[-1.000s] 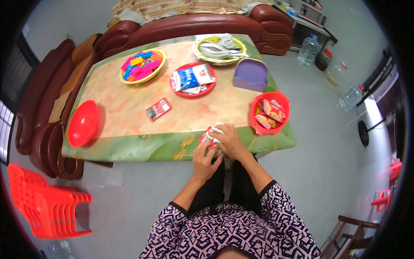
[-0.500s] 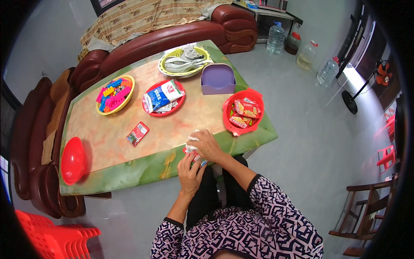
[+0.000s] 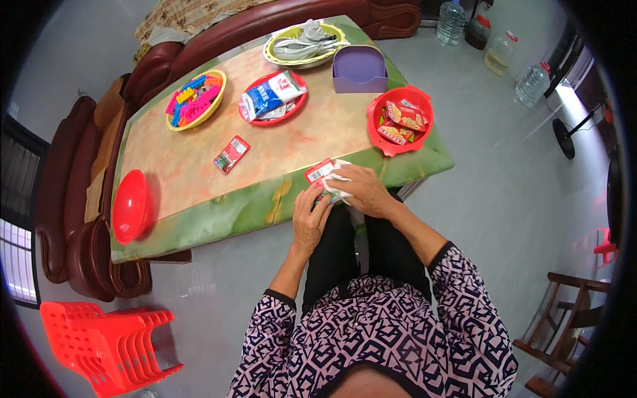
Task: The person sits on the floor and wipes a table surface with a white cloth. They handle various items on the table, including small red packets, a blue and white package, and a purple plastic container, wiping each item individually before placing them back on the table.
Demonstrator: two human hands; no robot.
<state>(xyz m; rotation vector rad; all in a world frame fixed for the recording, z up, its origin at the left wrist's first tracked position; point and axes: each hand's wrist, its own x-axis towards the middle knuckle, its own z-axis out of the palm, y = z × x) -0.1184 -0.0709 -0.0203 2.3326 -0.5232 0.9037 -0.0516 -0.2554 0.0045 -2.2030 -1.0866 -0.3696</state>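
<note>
At the table's near edge, my left hand (image 3: pixel 310 219) has its fingers closed on a small flat red packet (image 3: pixel 320 171) with a white label. My right hand (image 3: pixel 366 189) holds a crumpled white tissue (image 3: pixel 342 184) against the packet, covering part of it. A similar red packet (image 3: pixel 231 154) lies flat on the table, left of my hands. Beyond my right hand stands a red bowl (image 3: pixel 390 147) with several red and yellow packets in it.
The green-bordered table (image 3: pixel 199 235) carries an empty red bowl (image 3: pixel 132 205), a yellow basket (image 3: pixel 215 111) of toy bricks, a red plate (image 3: pixel 300 109) of packages, a purple box (image 3: pixel 359 85) and a yellow-green basket (image 3: pixel 275 60). Red stools (image 3: pixel 109 345) are stacked at lower left.
The whole view has shifted, so the table sits higher and further right in the picture. The tissue has moved to the packet's right side, and the white label now shows.
</note>
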